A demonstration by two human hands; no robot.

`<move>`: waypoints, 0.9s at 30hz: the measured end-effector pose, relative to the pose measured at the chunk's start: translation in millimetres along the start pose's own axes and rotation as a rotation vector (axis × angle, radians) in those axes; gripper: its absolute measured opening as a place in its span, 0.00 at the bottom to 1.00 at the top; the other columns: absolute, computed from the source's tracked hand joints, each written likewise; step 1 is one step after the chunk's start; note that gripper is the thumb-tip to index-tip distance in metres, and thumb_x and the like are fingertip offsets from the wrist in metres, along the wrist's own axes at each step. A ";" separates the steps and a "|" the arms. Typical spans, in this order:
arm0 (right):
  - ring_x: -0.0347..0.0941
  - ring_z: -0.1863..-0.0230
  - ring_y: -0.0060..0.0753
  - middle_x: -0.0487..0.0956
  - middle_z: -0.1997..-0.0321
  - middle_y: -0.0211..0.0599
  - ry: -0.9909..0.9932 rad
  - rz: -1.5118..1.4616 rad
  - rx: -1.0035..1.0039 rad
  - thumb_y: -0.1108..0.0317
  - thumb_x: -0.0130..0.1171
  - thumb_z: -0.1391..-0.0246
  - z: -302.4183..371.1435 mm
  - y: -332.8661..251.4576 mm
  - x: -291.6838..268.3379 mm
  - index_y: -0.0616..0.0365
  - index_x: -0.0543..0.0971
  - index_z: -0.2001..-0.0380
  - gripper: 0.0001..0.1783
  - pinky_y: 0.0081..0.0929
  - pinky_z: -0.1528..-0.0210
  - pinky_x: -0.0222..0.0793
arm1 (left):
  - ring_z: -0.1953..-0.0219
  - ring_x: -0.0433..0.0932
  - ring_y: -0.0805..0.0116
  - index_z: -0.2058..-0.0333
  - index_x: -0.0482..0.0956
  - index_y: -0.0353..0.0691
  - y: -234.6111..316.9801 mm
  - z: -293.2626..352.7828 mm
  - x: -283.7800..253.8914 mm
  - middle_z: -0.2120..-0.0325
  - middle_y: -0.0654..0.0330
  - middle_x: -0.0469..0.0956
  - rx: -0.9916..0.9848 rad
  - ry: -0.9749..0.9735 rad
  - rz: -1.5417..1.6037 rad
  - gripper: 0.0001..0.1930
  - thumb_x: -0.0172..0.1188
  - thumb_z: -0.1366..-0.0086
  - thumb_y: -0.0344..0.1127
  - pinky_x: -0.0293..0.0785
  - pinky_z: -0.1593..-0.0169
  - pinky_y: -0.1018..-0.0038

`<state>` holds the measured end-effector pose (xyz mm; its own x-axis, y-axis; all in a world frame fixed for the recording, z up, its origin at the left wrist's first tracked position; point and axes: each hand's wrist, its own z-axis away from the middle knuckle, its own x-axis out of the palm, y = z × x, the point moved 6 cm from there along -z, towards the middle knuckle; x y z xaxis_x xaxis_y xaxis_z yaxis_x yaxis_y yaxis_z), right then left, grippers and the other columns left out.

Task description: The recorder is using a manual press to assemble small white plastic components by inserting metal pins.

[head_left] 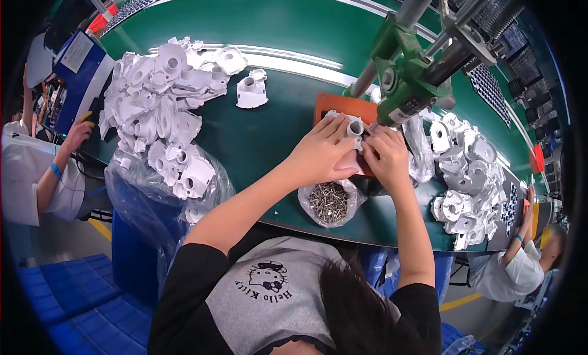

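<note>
A white plastic part [354, 128] with a round upright tube lies on the orange base [327, 102] of a green bench press [401, 79]. My left hand [323, 148] holds it from the left, fingers laid over its far side and thumb at the near side. At the part's right edge, just under the press head, my right hand [388, 155] has its fingers bent and pinched together; whatever they hold is hidden. Just in front of my hands a clear plastic bag of small metal pins [331, 203] stands open.
White plastic parts are heaped at left [153, 91] and right [468, 177]. One single part [252, 90] lies apart on the green table. A blue bin with a plastic liner [131, 232] stands at the left edge. Other people sit at both sides, a hand [79, 132] showing at left.
</note>
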<state>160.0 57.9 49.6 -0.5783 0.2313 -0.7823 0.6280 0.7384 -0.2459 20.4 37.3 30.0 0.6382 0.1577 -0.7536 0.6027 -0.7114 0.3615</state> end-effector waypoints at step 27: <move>0.67 0.66 0.40 0.72 0.72 0.34 -0.249 -0.134 0.071 0.76 0.62 0.65 58.0 -104.9 38.3 0.58 0.79 0.73 0.09 0.35 0.61 0.63 | 0.39 0.62 0.48 0.63 0.73 0.34 -6.3 7.1 7.2 0.47 0.40 0.68 -0.092 0.076 0.053 0.19 0.62 0.45 0.44 0.54 0.35 0.57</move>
<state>102.2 -47.5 12.3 -0.5185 -0.0345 -0.8544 0.5943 0.7039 -0.3891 17.9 38.0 18.3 0.7026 0.1758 -0.6895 0.6065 -0.6548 0.4511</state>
